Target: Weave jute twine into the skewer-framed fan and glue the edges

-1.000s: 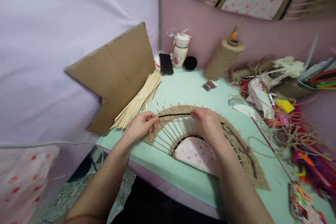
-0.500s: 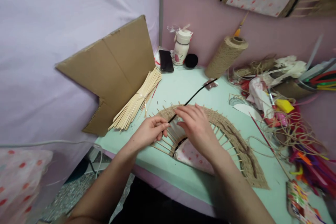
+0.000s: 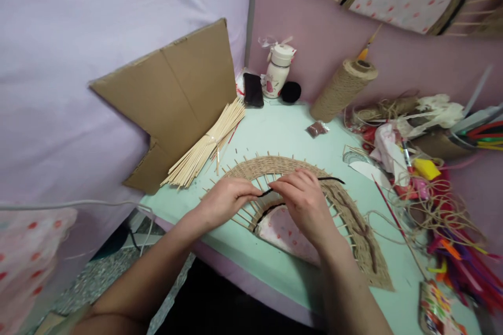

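Both hands pinch a thin black pipe cleaner [image 3: 332, 179] above a woven fan-shaped piece. My left hand [image 3: 226, 200] is closed on its near end, and my right hand [image 3: 302, 201] grips it a little farther along, its free end reaching out to the right. Under the hands, the fan [image 3: 373, 251] has a twine-woven outer band, bare sticks in the middle and a half-round of spotted cloth [image 3: 288, 230] edged in black. Brown strands lie along the band's right side. My right hand hides part of the sticks and cloth.
A bundle of wooden sticks [image 3: 212, 141] lies before a cardboard sheet [image 3: 188, 84]. Behind stand a white bottle [image 3: 277, 70], a dark phone [image 3: 253, 90] and a twine spool [image 3: 341, 91]. Tangled twine [image 3: 436, 204] and colourful craft bits crowd the right.
My right hand has closed on the pipe cleaner, which has swung from pointing up and away to lying lower towards the right. The view has shifted slightly.
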`<state>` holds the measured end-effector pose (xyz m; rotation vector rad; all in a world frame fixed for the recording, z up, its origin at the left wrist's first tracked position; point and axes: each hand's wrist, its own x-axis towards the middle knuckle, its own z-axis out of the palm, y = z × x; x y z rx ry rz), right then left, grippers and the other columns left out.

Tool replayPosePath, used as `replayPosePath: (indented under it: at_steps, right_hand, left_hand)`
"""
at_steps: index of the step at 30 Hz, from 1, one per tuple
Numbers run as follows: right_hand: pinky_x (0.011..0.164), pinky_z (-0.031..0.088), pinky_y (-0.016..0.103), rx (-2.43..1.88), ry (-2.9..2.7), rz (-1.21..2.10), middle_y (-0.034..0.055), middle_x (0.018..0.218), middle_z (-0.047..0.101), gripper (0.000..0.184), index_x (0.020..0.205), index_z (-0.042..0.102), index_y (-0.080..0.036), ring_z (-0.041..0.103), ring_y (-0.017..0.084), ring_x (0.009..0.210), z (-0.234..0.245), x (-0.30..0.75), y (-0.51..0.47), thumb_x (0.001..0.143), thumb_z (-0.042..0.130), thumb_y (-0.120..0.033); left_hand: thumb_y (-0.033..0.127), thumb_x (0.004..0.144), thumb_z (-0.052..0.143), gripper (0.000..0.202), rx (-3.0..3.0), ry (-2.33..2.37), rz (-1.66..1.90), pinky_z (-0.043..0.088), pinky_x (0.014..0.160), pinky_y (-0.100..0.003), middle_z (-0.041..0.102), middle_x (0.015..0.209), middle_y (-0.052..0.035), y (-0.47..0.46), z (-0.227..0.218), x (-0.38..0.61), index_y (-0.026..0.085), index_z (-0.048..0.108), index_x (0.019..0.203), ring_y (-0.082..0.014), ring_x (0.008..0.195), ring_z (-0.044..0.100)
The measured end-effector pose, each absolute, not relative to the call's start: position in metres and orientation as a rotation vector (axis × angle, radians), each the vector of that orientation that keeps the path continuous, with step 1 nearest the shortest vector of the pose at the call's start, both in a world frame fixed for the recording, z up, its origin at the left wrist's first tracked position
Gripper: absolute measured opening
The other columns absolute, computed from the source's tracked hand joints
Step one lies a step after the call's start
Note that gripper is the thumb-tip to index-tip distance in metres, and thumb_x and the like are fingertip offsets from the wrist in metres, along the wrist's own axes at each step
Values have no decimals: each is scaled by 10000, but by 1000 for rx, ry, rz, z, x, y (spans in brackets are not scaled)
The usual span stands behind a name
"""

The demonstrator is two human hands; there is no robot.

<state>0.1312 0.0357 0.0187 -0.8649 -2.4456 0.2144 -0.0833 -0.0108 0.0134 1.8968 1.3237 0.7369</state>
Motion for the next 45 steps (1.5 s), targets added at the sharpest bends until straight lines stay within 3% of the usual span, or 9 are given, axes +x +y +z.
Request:
replayPosePath:
  at_steps: [3, 8, 13, 19, 27, 33, 37, 45]
  right_hand:
    - [1018, 339, 389, -838, -2479, 265, 19, 880, 725, 220, 962, 702, -229, 587, 168, 851, 17, 131, 34, 952, 509, -124]
    - [1072, 299, 403, -802, -2545, 317, 3, 851, 723, 235, 945, 706, -234, 588, 163, 848, 13, 125, 32, 941, 513, -99]
    - [1084, 295, 411, -798, -2573, 334, 7, 843, 720, 238, 953, 709, -241, 590, 168, 850, 8, 117, 32, 946, 510, -111]
    - [1075, 309, 413, -815, -2526, 326, 18, 881, 729, 215, 964, 703, -232, 596, 170, 862, 1, 119, 36, 954, 513, -132]
    - [1122, 268, 479, -859, -2582, 488, 31, 986, 722, 192, 1108, 661, -221, 615, 204, 977, 10, 112, 30, 924, 608, -205]
    - [1122, 263, 490, -816, -2611, 512, 6, 839, 699, 118, 955, 689, -232, 606, 188, 872, 18, 105, 26, 947, 572, -233]
    - [1127, 257, 475, -798, -2617, 496, 7, 834, 695, 125, 986, 689, -231, 596, 188, 881, 21, 102, 25, 948, 570, -240]
    - [1071, 324, 407, -891, -2679, 469, 25, 803, 702, 162, 836, 707, -211, 607, 191, 851, 16, 75, 30, 928, 574, -204]
  left_hand:
    - [160, 952, 446, 301, 2199, 1263, 595, 450, 807, -313, 736, 899, -52, -12, 17, -84, 213, 741, 975, -187, 874, 625]
    - [236, 961, 520, 197, 2530, 1332, 347, 333, 878, -404, 697, 809, -31, -17, 24, -80, 199, 701, 892, -235, 953, 546]
    - [251, 962, 516, 234, 2550, 1333, 190, 364, 778, -352, 673, 776, -32, -19, 17, -80, 171, 681, 817, -202, 818, 548]
    - [195, 939, 523, 189, 2084, 1435, 478, 438, 830, -295, 708, 961, -39, -21, 10, -90, 202, 704, 992, -189, 931, 622]
    - [161, 868, 562, 131, 1719, 1523, 693, 454, 793, -254, 700, 885, -8, -28, 15, -92, 194, 688, 859, -157, 864, 634]
    - [179, 851, 590, 113, 1685, 1573, 715, 459, 751, -240, 692, 866, -7, -32, 17, -90, 185, 696, 888, -145, 823, 632]
    - [202, 850, 587, 114, 1674, 1591, 733, 460, 738, -240, 695, 850, -2, -36, 18, -91, 191, 700, 854, -145, 807, 630]
    - [289, 812, 594, 168, 1302, 1635, 805, 482, 745, -258, 740, 861, -11, -40, 6, -97, 180, 713, 858, -172, 825, 663]
